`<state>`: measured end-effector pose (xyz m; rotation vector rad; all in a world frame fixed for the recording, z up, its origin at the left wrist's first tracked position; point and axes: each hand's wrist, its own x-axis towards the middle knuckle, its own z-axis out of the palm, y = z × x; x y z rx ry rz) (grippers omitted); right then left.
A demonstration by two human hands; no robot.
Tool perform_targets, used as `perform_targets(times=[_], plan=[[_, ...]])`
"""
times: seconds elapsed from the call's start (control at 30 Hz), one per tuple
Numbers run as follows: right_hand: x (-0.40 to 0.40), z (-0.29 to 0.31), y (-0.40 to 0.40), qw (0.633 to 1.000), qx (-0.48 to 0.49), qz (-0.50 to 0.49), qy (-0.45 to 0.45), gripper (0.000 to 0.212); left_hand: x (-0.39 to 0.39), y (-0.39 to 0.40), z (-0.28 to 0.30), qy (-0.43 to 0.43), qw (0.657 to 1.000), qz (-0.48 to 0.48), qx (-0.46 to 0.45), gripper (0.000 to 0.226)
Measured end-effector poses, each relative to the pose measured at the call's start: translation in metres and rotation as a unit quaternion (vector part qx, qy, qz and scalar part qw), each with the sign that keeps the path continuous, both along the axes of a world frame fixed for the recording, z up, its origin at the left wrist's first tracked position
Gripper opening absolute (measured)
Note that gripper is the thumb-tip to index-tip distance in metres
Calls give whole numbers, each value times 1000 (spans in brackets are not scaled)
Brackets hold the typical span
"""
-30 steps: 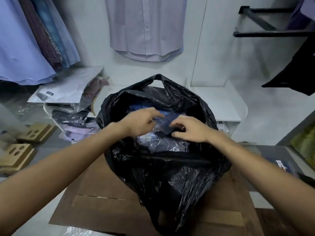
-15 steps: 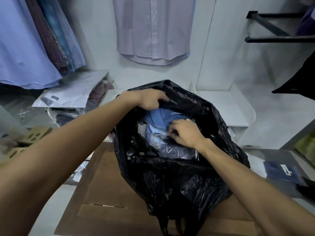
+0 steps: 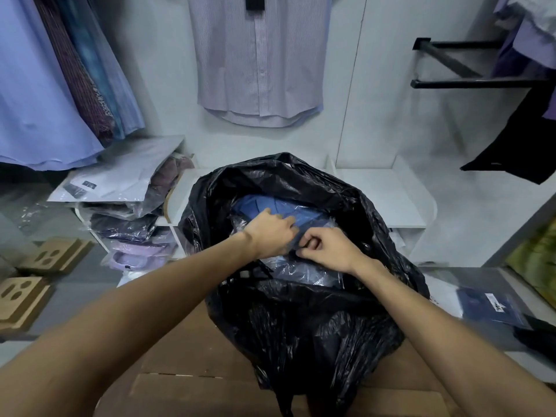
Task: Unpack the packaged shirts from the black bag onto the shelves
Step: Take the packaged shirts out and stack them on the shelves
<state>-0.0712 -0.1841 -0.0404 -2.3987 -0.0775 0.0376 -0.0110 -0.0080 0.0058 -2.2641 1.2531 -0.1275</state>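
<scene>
A large black plastic bag (image 3: 304,332) stands open on a brown cardboard box (image 3: 192,383) in front of me. Inside it lies a blue packaged shirt (image 3: 258,204) in clear wrap, with more wrapped shirts under it. My left hand (image 3: 270,233) and my right hand (image 3: 326,251) are both inside the bag's mouth, side by side, fingers pinched on the top package's plastic near its middle. White shelves (image 3: 388,200) stand just behind the bag.
A stack of packaged shirts (image 3: 126,212) fills the shelves at the left. Shirts hang on the wall (image 3: 258,61) and on the left rail. Cardboard inserts (image 3: 33,275) lie at far left. A glass counter holds a dark packaged shirt (image 3: 493,305) at right.
My left hand has let go of the bag's back rim and come down into the bag beside my right hand. Both now pinch the top package.
</scene>
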Motion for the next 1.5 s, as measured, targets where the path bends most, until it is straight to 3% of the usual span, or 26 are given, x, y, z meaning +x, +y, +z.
perform_targets(times=[0.07, 0.13, 0.2, 0.27, 0.3, 0.37, 0.43, 0.53, 0.6, 0.67, 0.7, 0.73, 0.8, 0.87, 0.9, 1.0, 1.07, 1.13, 1.2, 1.33, 1.43, 1.5], plan=[[-5, 3, 3, 1000, -3, 8, 25, 26, -3, -3, 0, 15, 1000, 14, -17, 27], [-11, 4, 4, 999, -6, -8, 44, 36, -4, -5, 6, 71, 989, 71, -110, 25], [-18, 6, 4, 998, 14, -20, 63, 53, -6, -9, 19, 143, 958, 114, -219, 21], [-25, 9, 7, 993, 93, -5, 74, 75, -14, -18, 35, 218, 922, 118, -298, 19], [-28, 11, 11, 987, 153, -1, 58, 74, -22, -25, 44, 257, 901, 111, -330, 21], [-31, 18, 23, 964, 265, -31, 6, 43, -38, -43, 61, 333, 854, 94, -389, 23], [-30, 26, 30, 929, 336, -132, -77, 21, -46, -58, 77, 378, 811, 87, -438, 26], [-31, 38, 20, 900, 370, -182, -139, 27, -39, -61, 99, 437, 723, 117, -522, 44], [-38, 52, 13, 886, 414, -163, -135, 22, -23, -53, 105, 397, 683, 136, -597, 53], [-43, 73, 9, 842, 507, -129, -133, 16, -3, -41, 102, 323, 683, 171, -632, 53], [-43, 85, 6, 817, 552, -112, -124, 19, 5, -34, 99, 338, 675, 191, -627, 54], [-41, 97, 3, 796, 587, -93, -114, 28, 11, -28, 95, 403, 646, 200, -616, 57], [-34, 121, -4, 765, 634, -66, -94, 43, 18, -7, 84, 589, 527, 171, -588, 63], [-26, 147, -8, 769, 628, -73, -95, 49, 19, 18, 77, 681, 410, 110, -597, 66], [-20, 159, -8, 778, 614, -77, -109, 44, 18, 30, 76, 677, 380, 97, -623, 66], [-7, 178, -9, 796, 586, -42, -144, 30, 8, 51, 84, 576, 361, 84, -728, 61], [-3, 174, -6, 815, 572, 15, -93, 41, 1, 63, 91, 522, 329, 78, -783, 38], [5, 156, 12, 870, 486, 75, -34, 60, -7, 86, 99, 472, 302, 85, -824, 14], [12, 137, 43, 907, 410, 94, -17, 62, -12, 116, 101, 419, 295, 115, -851, 16], [24, 101, 111, 925, 363, 114, -10, 47, -26, 179, 84, 336, 321, 196, -863, 29], [31, 66, 157, 943, 298, 145, 36, 56, -47, 225, 56, 311, 312, 268, -857, 43], [32, 41, 185, 959, 223, 166, 58, 74, -61, 251, 25, 291, 301, 331, -846, 46]])
